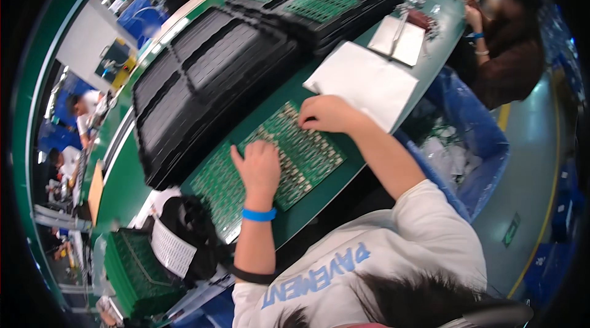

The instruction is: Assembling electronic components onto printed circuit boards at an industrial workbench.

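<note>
Over the green circuit board (310, 159), near middle, with left hand (259, 168) loosely spread, right hand (326, 113) curled at the far-right edge — cannot tell if pinching. Hemmed in beyond by two black tray piles (212, 73) — rightward, by one blue bin (488, 144).

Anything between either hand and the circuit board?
Nothing visible. The left hand is over the board, the right hand at its upper right edge. The white sheet lies just beyond the right hand and the black trays past the board's far side, neither in between.
</note>
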A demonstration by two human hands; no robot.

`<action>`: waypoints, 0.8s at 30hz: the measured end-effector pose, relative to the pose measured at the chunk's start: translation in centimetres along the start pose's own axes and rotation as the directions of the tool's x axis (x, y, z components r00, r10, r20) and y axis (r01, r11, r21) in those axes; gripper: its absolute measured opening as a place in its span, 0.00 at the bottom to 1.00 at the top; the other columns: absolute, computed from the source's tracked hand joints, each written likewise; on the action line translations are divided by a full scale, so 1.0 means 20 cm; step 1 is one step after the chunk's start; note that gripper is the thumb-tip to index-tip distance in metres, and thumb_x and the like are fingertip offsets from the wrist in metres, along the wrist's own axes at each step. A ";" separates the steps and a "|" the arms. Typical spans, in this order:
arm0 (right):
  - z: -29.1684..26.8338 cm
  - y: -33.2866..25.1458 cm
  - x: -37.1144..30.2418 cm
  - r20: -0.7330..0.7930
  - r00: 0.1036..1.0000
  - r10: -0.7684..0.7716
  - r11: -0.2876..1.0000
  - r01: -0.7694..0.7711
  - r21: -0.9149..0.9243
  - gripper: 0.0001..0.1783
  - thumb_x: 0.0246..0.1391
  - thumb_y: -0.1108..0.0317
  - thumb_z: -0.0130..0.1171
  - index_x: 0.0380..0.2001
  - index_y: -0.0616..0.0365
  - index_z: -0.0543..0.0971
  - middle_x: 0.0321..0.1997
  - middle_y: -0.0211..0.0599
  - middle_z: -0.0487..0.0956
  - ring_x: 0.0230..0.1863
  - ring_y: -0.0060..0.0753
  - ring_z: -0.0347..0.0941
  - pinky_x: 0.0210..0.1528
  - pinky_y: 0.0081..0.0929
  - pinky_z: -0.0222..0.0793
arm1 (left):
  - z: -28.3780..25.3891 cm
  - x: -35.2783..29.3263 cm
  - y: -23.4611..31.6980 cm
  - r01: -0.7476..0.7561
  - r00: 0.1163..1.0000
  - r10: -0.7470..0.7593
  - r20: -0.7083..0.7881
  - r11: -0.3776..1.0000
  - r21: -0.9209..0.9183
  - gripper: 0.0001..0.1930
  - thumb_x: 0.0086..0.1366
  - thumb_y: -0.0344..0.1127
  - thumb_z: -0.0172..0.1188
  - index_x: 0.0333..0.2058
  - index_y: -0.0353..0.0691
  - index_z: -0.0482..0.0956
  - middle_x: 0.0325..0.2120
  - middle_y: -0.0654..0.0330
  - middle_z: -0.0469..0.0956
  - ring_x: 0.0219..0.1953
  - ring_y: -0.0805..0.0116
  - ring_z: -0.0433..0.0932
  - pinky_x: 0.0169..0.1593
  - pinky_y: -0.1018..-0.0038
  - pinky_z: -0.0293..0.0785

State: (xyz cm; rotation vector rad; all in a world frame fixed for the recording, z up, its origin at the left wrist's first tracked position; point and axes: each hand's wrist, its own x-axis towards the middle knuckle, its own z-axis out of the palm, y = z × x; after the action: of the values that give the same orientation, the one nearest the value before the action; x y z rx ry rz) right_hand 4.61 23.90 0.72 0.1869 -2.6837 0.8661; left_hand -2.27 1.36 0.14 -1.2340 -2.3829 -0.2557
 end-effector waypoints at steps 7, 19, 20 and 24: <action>0.01 -0.03 0.01 0.033 0.999 0.032 0.994 -0.028 -0.109 0.06 0.46 0.62 0.60 0.28 0.48 0.81 0.32 0.25 0.78 0.37 0.32 0.75 0.38 0.29 0.70 | 0.05 -0.03 -0.03 0.004 0.999 -0.005 -0.038 1.000 -0.010 0.03 0.56 0.35 0.59 0.28 0.46 0.75 0.33 0.65 0.73 0.42 0.63 0.72 0.59 0.49 0.57; 0.01 0.05 0.02 0.010 0.999 -0.033 0.991 0.034 -0.132 0.06 0.47 0.61 0.60 0.27 0.48 0.81 0.31 0.24 0.78 0.35 0.32 0.75 0.36 0.28 0.70 | 0.02 0.01 -0.04 -0.011 1.000 0.017 0.025 0.975 -0.223 0.03 0.53 0.32 0.60 0.26 0.41 0.76 0.30 0.60 0.75 0.37 0.58 0.73 0.51 0.57 0.67; 0.00 0.06 0.03 0.033 0.999 -0.029 0.995 0.032 -0.091 0.06 0.47 0.61 0.61 0.27 0.48 0.82 0.31 0.24 0.79 0.35 0.32 0.75 0.36 0.28 0.70 | 0.02 0.01 -0.06 -0.013 1.000 0.018 0.021 0.976 -0.216 0.03 0.53 0.32 0.60 0.26 0.41 0.76 0.30 0.60 0.75 0.37 0.58 0.73 0.51 0.57 0.67; 0.02 0.05 0.05 0.075 0.997 -0.025 1.000 0.025 -0.006 0.07 0.46 0.60 0.62 0.27 0.49 0.82 0.31 0.24 0.79 0.36 0.31 0.75 0.36 0.28 0.70 | 0.02 -0.02 -0.10 0.043 0.999 -0.042 0.012 0.947 -0.319 0.03 0.52 0.30 0.61 0.25 0.39 0.77 0.29 0.59 0.76 0.36 0.57 0.73 0.41 0.64 0.71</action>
State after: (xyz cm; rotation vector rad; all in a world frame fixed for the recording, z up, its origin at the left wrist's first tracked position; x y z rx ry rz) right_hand 3.27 24.49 0.16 0.2561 -2.7473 0.8590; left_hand -3.78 0.16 -0.37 -1.3219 -2.4411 -0.6764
